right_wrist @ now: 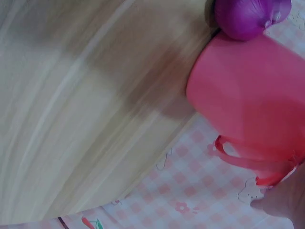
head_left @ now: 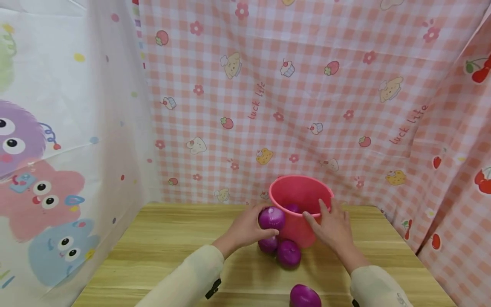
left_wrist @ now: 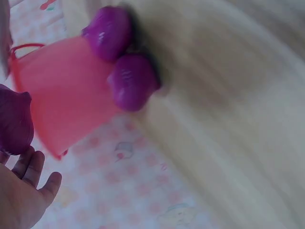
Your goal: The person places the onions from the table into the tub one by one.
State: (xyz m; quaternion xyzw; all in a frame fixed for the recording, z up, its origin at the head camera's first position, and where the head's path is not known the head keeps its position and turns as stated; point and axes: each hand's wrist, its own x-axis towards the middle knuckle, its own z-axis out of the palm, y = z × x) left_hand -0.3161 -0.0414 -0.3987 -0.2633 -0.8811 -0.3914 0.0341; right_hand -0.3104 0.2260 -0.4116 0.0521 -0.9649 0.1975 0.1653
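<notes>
My left hand [head_left: 247,228] holds a purple onion [head_left: 272,218] just left of the pink bucket [head_left: 297,230], slightly below its rim. The left wrist view shows this onion [left_wrist: 14,119] at the fingers, partly cut off by the frame. At the bucket's right front, my right hand [head_left: 334,224] grips the rim with thumb and fingers. Inside the bucket, part of another purple onion [head_left: 293,208] shows. Two more onions lie on the table against the bucket's base: one under my left hand [head_left: 267,244], one in front [head_left: 289,254].
Near the front of the wooden table [head_left: 184,238] lies a further purple onion [head_left: 305,296], cut off by the frame. A pink checked cloth [head_left: 245,140] hangs behind the table. White printed cloth [head_left: 115,128] hangs at the left. The red bucket handle [right_wrist: 252,162] hangs by the bucket's side.
</notes>
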